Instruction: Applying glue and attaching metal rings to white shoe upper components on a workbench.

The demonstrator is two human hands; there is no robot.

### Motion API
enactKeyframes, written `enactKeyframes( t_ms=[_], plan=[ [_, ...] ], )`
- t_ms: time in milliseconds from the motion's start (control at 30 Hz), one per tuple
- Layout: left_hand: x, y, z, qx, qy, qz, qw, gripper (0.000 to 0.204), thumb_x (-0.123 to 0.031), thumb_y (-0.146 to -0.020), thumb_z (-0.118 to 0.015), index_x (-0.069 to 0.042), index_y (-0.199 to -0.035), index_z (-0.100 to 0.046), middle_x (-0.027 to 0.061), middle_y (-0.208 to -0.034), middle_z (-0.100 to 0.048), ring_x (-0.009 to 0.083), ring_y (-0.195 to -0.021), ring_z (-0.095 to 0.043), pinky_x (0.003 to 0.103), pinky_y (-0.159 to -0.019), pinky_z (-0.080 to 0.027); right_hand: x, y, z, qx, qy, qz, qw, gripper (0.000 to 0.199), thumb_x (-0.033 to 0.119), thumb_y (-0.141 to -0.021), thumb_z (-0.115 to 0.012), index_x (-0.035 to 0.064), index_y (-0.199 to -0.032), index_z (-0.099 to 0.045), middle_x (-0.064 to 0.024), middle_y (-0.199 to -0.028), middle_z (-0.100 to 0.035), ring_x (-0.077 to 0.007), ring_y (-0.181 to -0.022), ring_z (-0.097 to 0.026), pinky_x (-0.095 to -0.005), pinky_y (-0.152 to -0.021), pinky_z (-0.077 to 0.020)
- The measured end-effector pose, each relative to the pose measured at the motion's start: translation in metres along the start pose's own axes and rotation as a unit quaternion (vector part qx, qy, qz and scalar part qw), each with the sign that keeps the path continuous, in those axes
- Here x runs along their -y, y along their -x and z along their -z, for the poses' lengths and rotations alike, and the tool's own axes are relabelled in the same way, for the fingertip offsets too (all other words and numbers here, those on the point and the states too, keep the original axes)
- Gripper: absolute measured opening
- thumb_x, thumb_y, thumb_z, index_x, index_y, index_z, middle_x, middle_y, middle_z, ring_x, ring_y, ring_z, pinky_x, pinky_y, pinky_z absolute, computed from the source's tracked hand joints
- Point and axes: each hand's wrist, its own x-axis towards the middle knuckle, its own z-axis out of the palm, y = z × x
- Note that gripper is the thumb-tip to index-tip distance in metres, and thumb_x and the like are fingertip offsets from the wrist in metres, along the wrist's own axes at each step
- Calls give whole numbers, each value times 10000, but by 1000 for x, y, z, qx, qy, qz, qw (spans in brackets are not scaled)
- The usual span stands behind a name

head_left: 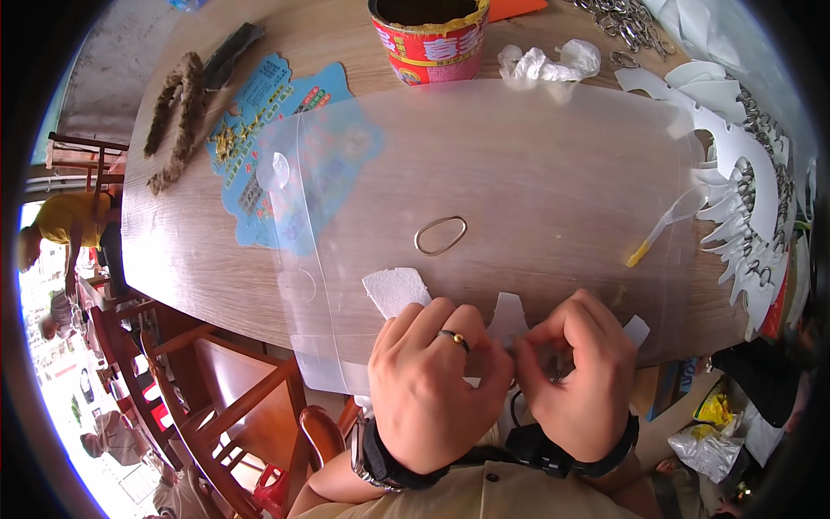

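Observation:
At the near table edge my left hand and my right hand come together, thumbs and fingertips pinched on a tapered white piece. Its lower end is hidden between my fingers, so I cannot tell what else they grip. Just ahead of my left hand lies a textured white pad. A second small white piece shows beside my right hand. Farther off, an oval metal ring rests on a clear plastic sheet that covers the middle of the table.
A red tub and crumpled tissue stand at the far side. White cut pieces with metal rings crowd the right edge, near a yellow-tipped clear tool. Blue card and fuzzy brown strips lie left, above wooden chairs.

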Motion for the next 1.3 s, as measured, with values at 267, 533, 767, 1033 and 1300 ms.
enactKeyframes(
  t_ms=[267, 533, 767, 1033, 1300],
  plan=[
    [1, 3, -2, -18, -1, -6, 1000, 263, 6, -611, -699, -56, -753, -487, 70, -694, -486, 258, -631, -480, 361, -564, -385, 7, -2, -2, -21, 3, -7, 1000, 235, -70, -629, -687, 31, -752, -513, -91, -725, -507, -293, -662, -550, -401, -560, -426],
    [9, 10, -10, -47, 10, -48, 998, 225, -20, -637, -656, -85, -780, -495, 52, -703, -469, 261, -634, -477, 375, -586, -365, -5, 10, -5, -37, 22, 93, 995, 288, -86, -587, -658, 77, -823, -634, -62, -774, -485, -233, -676, -535, -351, -568, -440],
    [12, 12, -9, -39, 14, -57, 998, 211, -8, -658, -651, -88, -784, -502, 44, -705, -478, 260, -634, -467, 371, -593, -360, -9, 16, 7, -33, 94, 172, 980, 299, -8, -594, -691, 82, -879, -710, -55, -824, -494, -218, -720, -522, -330, -596, -458],
    [11, 12, -6, -56, 69, -38, 995, 207, 1, -695, -681, -68, -810, -524, 47, -710, -533, 239, -658, -511, 345, -633, -411, -11, 12, 16, -3, 95, 204, 974, 189, 139, -726, -715, 63, -899, -730, -69, -906, -525, -237, -789, -521, -354, -689, -463],
    [14, 13, -2, -34, 88, -5, 995, 172, 16, -722, -671, -44, -829, -550, 39, -713, -530, 132, -623, -505, 257, -585, -420, -18, 12, 15, -2, 111, 215, 970, 183, 137, -723, -704, 81, -891, -748, -45, -885, -541, -222, -785, -521, -354, -669, -417]
  ],
)
